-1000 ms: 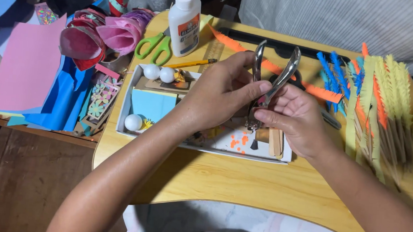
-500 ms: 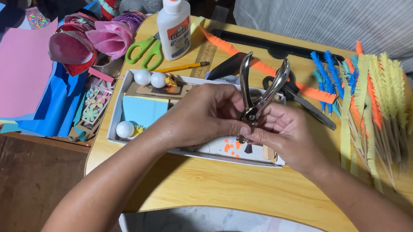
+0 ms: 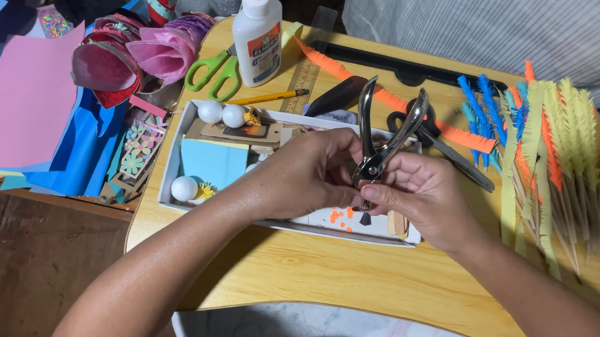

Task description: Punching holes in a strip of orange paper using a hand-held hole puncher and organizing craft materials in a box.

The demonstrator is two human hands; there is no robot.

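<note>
since the earlier frame the shiny metal hand-held hole punch [image 3: 384, 135] has barely shifted; its two handles still stand spread in a v, pointing toward the top of the frame, and both hands remain bunched at its head. the punch sits at the centre of the frame, its head pinched between the two hands. the left hand [image 3: 310, 172] curls its fingers around the left side of the head, grasping it; the right hand [image 3: 423, 193] presses thumb and fingers against the right side and underside, also grasping. the handles rise free above both grips. directly below lies a shallow white cardboard tray [image 3: 176, 147], with small orange paper dots [image 3: 342, 218] scattered under the punch and white foam balls [image 3: 221, 114] at its upper left. the tray rests on a light wooden table [image 3: 349, 275]. toward the top stand a white glue bottle with an orange cap [image 3: 258, 30] and green-handled scissors [image 3: 212, 69]. at the right edge lie fringed yellow, orange and blue paper strips [image 3: 559, 136].
</note>
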